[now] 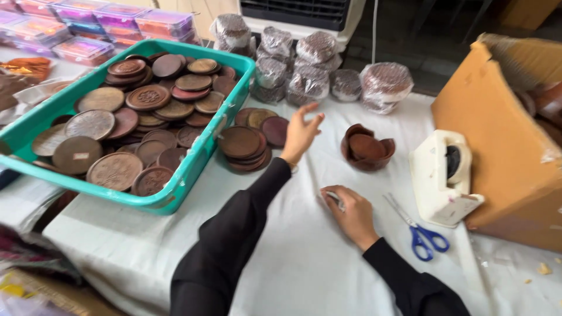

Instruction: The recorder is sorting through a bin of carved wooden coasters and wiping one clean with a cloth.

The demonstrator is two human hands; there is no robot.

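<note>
Head view. The left hand (301, 132), in a black sleeve, is raised at centre frame with its fingers spread and nothing in its grasp; it hovers just right of a stack of round brown wooden discs (244, 148) lying on the white tablecloth (304, 257). The right hand (350, 212), lower centre, rests on the cloth with its fingers curled around a small pale object (333, 198), too hidden to identify. At left, a teal plastic tray (175, 196) holds many more carved and plain brown discs, heaped in overlapping layers. Right of the left hand sits a cluster of small brown bowl-shaped pieces (366, 147), nested loosely. Along the upper centre stand several bundles of discs wrapped in clear film (310, 70). At right, a cream tape dispenser (443, 175) stands against an open cardboard box (503, 134), and blue-handled scissors (420, 232) lie on the cloth just below the dispenser, near the right hand. Clear lidded boxes with coloured contents (88, 26) occupy the upper left corner.
</note>
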